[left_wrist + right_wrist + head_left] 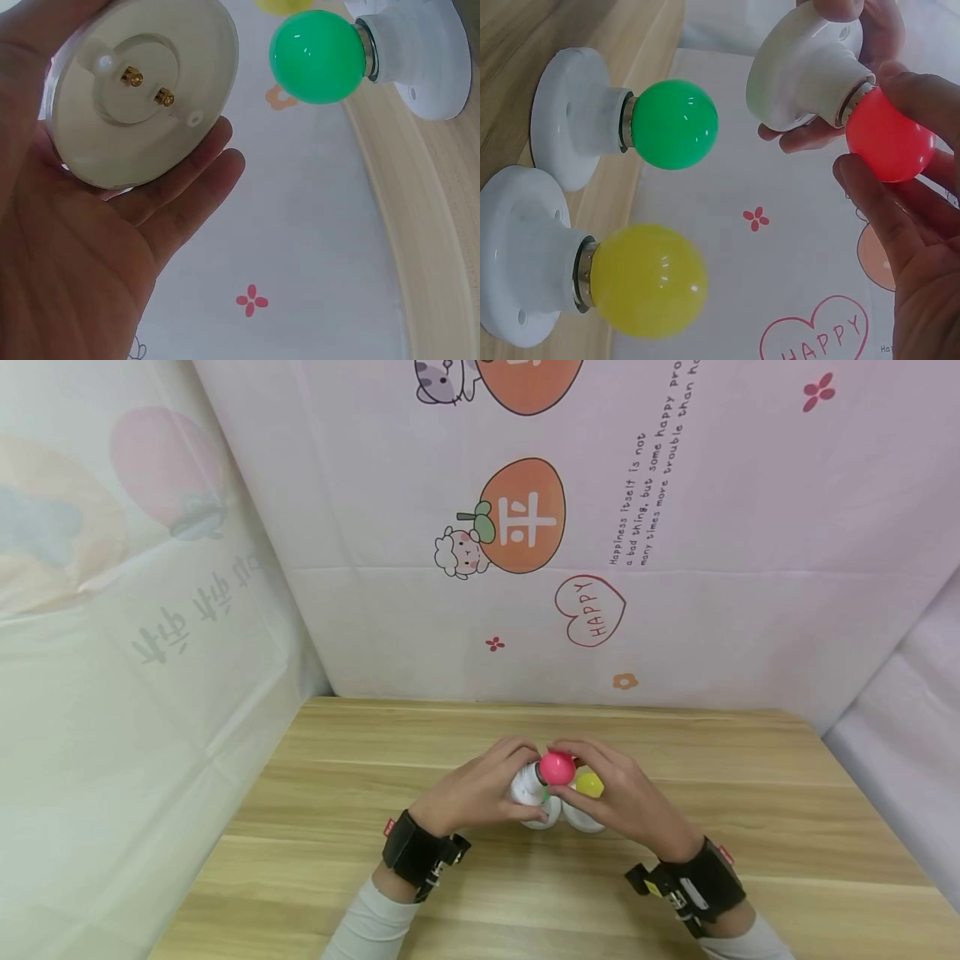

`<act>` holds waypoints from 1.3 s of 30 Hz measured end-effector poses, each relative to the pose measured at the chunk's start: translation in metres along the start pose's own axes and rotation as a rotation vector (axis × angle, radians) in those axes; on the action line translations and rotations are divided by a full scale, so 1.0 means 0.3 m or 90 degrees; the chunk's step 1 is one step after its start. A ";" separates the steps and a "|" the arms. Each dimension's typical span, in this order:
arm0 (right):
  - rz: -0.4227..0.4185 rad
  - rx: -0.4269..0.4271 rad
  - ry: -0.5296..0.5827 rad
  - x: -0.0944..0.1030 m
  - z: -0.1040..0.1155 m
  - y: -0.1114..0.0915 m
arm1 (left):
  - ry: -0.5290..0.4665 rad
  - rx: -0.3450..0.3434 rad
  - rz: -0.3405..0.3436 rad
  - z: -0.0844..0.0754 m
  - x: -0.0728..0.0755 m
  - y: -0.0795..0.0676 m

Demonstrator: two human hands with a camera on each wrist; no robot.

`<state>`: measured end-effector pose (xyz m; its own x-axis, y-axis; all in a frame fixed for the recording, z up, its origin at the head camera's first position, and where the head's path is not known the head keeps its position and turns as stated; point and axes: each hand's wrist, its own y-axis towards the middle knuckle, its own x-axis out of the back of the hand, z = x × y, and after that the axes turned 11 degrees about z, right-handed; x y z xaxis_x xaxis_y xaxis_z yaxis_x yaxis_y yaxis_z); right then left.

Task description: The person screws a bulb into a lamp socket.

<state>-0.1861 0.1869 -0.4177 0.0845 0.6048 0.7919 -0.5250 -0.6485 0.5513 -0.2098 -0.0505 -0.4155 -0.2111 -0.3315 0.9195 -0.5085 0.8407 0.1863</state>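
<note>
My left hand (pixel 483 789) grips a white round lamp holder (pixel 802 75) by its base, raised off the table. Its flat underside (pixel 150 142) with two brass screws shows in the left wrist view. A red light bulb (pixel 891 139) sits in the mouth of that holder, its metal collar partly showing. The fingers and thumb of my right hand (pixel 622 789) pinch the red bulb. Below the hands, a green bulb (pixel 675 124) stands in one white holder (pixel 574 120) and a yellow bulb (pixel 649 281) in another white holder (pixel 525 255).
The two holders with the green and yellow bulbs stand side by side on the wooden table (pixel 337 793), close under my hands. A printed white cloth (pixel 405 635) hangs behind the table, with more cloth at the left and right sides.
</note>
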 end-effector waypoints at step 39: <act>0.011 0.042 -0.012 -0.018 0.024 0.032 | -0.104 0.021 -0.009 -0.003 0.023 -0.005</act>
<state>-0.1856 0.1741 -0.4147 0.0923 0.5850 0.8057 -0.4690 -0.6882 0.5535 -0.2098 -0.0538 -0.4091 -0.3350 -0.4111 0.8478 -0.5394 0.8214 0.1852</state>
